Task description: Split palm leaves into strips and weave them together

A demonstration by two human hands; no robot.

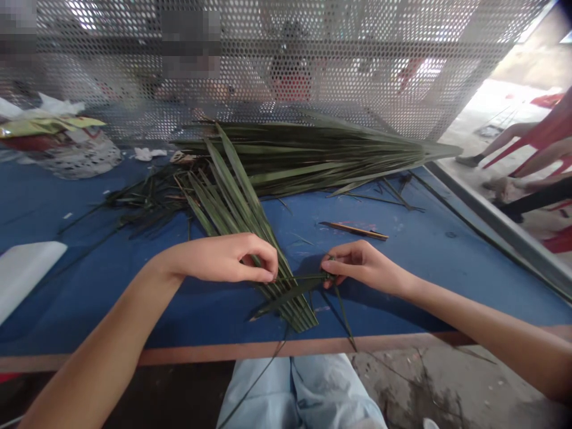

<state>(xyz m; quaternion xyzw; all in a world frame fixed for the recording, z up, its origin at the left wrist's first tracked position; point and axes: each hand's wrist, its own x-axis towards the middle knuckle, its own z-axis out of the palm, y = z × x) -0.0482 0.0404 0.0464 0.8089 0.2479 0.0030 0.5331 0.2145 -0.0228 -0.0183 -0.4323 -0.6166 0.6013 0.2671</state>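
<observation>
My left hand (235,259) pinches a fan of long green palm leaf strips (272,298) that lies on the blue table top (402,268). My right hand (360,265) grips a thin palm strip (304,277), which runs across the fan to my left fingers. The fan's strips spread away from me toward a large bundle of palm fronds (322,155). The fingers hide the exact crossing points. A slim orange-brown tool (353,230), possibly a pencil or a knife, lies beyond my right hand.
Loose leaf scraps (147,205) lie left of the fan. A white board (24,277) and a plastic bag heap (67,149) sit at the left. A perforated metal screen (286,59) stands behind the table. People sit on red plastic chairs (540,134) at the right.
</observation>
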